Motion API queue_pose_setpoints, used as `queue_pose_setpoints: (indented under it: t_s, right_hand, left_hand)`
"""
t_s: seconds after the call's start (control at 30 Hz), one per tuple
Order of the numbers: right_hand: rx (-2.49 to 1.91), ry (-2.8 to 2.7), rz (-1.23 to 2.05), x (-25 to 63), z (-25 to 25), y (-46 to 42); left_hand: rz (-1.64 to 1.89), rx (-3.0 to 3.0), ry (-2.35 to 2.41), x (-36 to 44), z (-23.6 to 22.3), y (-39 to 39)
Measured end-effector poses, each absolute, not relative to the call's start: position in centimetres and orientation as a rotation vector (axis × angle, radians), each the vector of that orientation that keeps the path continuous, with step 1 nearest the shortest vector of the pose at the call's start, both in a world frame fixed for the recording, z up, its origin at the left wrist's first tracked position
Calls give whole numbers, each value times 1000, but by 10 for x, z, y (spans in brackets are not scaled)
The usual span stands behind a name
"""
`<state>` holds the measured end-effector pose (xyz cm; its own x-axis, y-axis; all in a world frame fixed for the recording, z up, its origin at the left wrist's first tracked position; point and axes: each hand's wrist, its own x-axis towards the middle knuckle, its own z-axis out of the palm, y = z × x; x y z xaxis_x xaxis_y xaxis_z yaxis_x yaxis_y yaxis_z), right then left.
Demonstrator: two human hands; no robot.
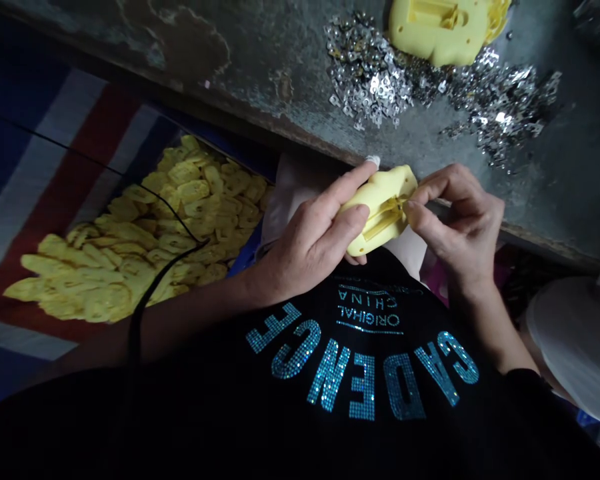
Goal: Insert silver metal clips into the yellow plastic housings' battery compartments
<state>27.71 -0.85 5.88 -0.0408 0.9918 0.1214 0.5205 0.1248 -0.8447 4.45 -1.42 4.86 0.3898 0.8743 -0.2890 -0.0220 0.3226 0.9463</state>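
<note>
From where I stand, the yellow shell (380,192) is at the front edge of the table (280,40), over the wearer's lap, slotted face up. The left hand (315,240) supports it; its grip is clamped on the shell, thumb across the slotted face. The right hand (460,223) has thumb and index fingertips at the shell's opposite end. I cannot tell whether that grip is fully together or holds a small part.

Lettering on the black shirt (280,433): large blue sparkling characters, apparently "CADENCFF", final letters uncertain; smaller lines read "ORIGINAL" and "CHINA". One further line is too foreshortened to read.

On the table: small metal parts (370,87) beside another yellow shell (437,43). Yellow pieces (180,220) lie heaped over striped sheeting (75,153).
</note>
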Motion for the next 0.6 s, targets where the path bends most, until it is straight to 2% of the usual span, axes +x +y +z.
queue_pose_setpoints:
  t_s: [0.6]
  right_hand:
    - [-1489,-1735,745,280,58,-10]
  left_hand:
    - [748,1049,965,46,49,-12]
